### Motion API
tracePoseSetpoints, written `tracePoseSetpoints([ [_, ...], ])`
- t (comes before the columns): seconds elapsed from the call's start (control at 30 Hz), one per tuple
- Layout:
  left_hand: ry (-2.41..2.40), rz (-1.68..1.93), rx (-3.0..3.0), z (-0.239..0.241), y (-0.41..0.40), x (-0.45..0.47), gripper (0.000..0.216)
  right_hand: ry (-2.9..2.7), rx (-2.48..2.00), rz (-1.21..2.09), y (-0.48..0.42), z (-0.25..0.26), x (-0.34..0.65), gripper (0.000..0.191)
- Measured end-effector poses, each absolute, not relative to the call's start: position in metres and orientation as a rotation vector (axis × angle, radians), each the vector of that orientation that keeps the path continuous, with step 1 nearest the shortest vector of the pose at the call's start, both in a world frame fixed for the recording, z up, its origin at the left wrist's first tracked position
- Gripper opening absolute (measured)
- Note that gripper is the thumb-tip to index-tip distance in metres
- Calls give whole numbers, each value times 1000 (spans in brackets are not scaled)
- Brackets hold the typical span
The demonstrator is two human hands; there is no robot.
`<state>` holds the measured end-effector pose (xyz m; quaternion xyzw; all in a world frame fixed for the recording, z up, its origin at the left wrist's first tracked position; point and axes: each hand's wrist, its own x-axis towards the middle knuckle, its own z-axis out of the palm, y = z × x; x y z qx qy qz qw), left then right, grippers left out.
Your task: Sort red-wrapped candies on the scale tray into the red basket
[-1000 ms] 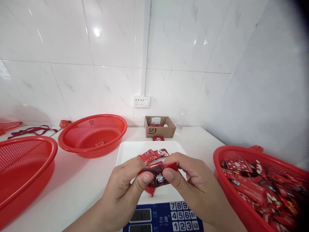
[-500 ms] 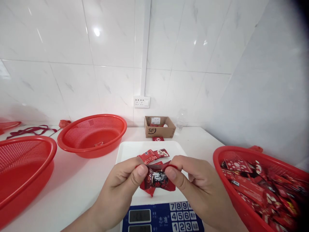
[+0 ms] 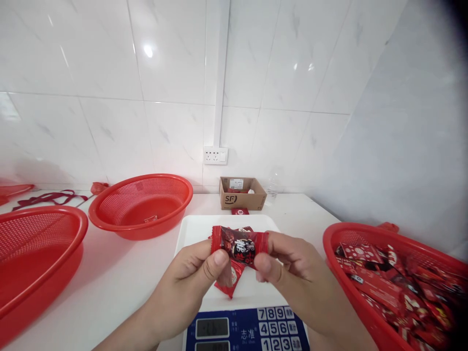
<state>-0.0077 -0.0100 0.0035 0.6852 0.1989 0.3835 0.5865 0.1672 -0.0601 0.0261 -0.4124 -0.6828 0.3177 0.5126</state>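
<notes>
Both hands pinch a red candy wrapper [image 3: 239, 243] with dark print, held up flat above the white scale tray [image 3: 193, 231]. My left hand [image 3: 190, 280] grips its left end between thumb and forefinger. My right hand [image 3: 292, 265] grips the right end the same way. Another red candy [image 3: 228, 282] lies on the tray below, partly hidden by my hands. The blue scale panel [image 3: 246, 334] with its keypad shows at the bottom edge.
A red basket [image 3: 395, 287] full of red candies stands at the right. Two red baskets [image 3: 141, 204] [image 3: 34, 253] stand at the left; the nearer-centre one holds a small piece. A small cardboard box [image 3: 242, 193] and a wall socket [image 3: 215, 155] are at the back.
The candy wrapper has been lifted and turned so its printed face stands flat between both hands; earlier it was crumpled lower over the tray. The candies behind it are now mostly hidden.
</notes>
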Motion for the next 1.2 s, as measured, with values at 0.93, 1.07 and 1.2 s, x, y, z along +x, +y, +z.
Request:
tracePoseSetpoints([
  [0.93,355,887,1556,9,-8,-7,31,-1798,-1084,903,-58,29,180,43],
  [1.07,378,786,1538,9,-8,-9,30,-1645,-1151,881,-56,28,179,51],
  [1.2,380,731,1557,10,-10,-9,29,-1611,-1109,860,-55,27,177,49],
])
